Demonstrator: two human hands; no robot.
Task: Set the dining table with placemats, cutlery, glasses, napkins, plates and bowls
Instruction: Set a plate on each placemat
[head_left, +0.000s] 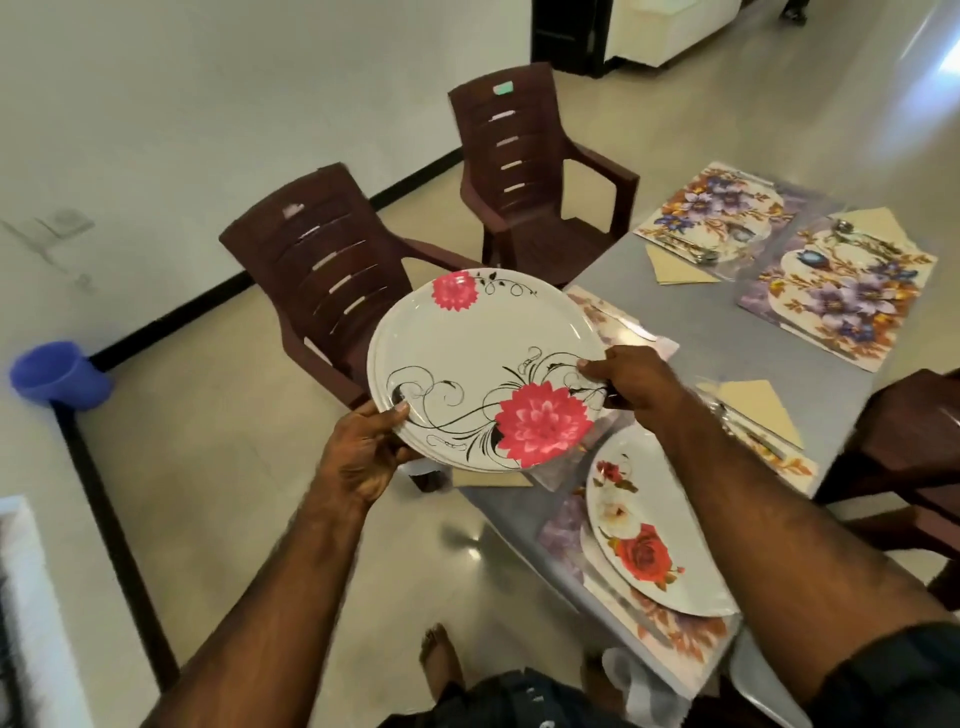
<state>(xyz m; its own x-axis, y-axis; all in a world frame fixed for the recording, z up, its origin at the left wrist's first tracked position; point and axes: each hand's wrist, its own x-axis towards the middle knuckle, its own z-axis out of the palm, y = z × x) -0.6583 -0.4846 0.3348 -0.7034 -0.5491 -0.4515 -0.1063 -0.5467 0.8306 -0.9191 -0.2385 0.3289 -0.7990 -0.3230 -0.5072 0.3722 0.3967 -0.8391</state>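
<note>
While a stack of plates (483, 364) is gripped at opposite rims by the left hand (358, 457) and right hand (631, 384), it is held above the surface's (727, 343) near-left corner; the bare placemat (618, 317) lies just beyond, nearer the right hand.

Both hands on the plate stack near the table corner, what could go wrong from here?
1. The plate stack is pinched only at its rim by the left hand and right hand, and it is tilted; a lower plate could slide out.
2. It hangs partly over bare floor, beyond the table edge, so a slip probably means a drop.
3. The rose plate already sits near the table's edge, under the right forearm; lowering that arm could nudge it off.
</note>
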